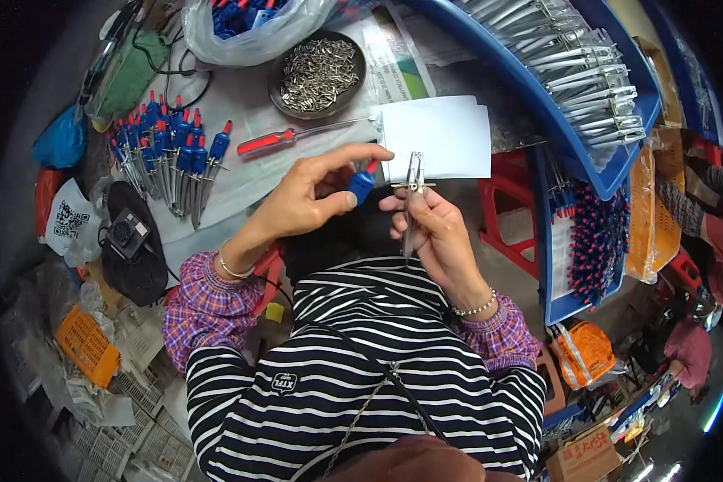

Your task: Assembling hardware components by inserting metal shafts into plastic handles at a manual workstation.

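Observation:
My left hand (307, 197) pinches a small blue plastic handle (361, 188) with a red tip between thumb and fingers, its index finger stretched out above. My right hand (435, 233) grips a silver metal blade (415, 178) upright, its slotted bracket end pointing away from me and a thin pin crossing it. The handle and the blade are apart, with a short gap between them. Just beyond the blade lie white paper sheets (450, 140). To the left rests a pile of blue-handled blades (169, 145) with red tips.
A red-handled screwdriver (269, 142) lies by a dark bowl (278, 95) of small metal pins. Behind it sits a plastic bag (217, 46) of blue parts. A large blue tray (530, 84) of metal blades stands far right; a smaller blue tray (548, 273) holds red-and-blue pieces below.

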The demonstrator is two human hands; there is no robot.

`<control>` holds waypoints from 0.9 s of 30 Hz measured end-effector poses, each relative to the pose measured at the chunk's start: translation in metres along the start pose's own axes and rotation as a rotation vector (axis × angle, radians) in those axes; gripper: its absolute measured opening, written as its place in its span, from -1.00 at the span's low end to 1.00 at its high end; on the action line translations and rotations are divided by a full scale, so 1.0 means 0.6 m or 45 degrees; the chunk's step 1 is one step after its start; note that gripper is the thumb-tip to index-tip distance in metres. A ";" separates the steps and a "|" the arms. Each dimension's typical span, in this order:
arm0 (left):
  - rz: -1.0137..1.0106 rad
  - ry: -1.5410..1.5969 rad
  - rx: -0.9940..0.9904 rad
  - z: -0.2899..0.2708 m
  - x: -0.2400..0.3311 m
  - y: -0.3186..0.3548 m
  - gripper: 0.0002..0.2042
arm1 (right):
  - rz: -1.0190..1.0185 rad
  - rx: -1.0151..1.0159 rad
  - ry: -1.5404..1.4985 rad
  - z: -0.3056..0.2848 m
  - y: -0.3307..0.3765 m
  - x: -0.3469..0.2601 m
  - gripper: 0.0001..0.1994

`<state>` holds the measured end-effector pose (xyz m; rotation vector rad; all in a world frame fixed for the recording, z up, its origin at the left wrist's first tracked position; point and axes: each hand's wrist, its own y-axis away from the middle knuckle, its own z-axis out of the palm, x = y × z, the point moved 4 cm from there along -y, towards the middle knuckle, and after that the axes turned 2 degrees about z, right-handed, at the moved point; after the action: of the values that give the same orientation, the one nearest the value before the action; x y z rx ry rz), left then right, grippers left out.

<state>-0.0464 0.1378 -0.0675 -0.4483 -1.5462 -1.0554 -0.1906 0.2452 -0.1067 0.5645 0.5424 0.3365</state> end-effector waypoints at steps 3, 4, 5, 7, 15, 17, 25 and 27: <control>0.017 0.087 0.055 -0.003 0.003 -0.002 -0.50 | 0.037 -0.013 -0.031 -0.003 0.001 0.002 -0.76; 0.014 0.087 0.055 -0.002 0.003 -0.001 -0.50 | 0.038 -0.013 -0.033 -0.003 0.002 0.002 -0.76; 0.011 0.175 0.089 -0.003 0.003 0.001 -0.52 | 0.063 -0.009 -0.071 -0.003 0.003 0.003 -0.77; 0.010 0.261 0.122 -0.007 0.002 0.003 -0.55 | 0.085 -0.006 -0.109 -0.007 0.005 0.004 -0.77; 0.333 -1.025 0.594 -0.084 0.046 0.046 -0.62 | 0.240 -0.151 -0.513 -0.011 0.010 0.010 -0.77; 0.517 -1.372 0.699 -0.074 0.056 0.057 -0.63 | 0.248 -0.132 -0.525 -0.009 0.012 0.013 -0.77; 1.137 -1.101 -0.061 0.102 0.051 0.019 -0.64 | 0.241 -0.231 -0.580 -0.002 0.027 0.022 -0.73; 1.166 -1.101 -0.069 0.106 0.041 0.012 -0.67 | 0.196 -0.097 -0.481 -0.004 0.029 0.021 -0.72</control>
<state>-0.0848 0.1867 -0.0387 -1.6145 -1.7090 -0.1482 -0.1842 0.2655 -0.1031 0.5805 0.1214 0.3838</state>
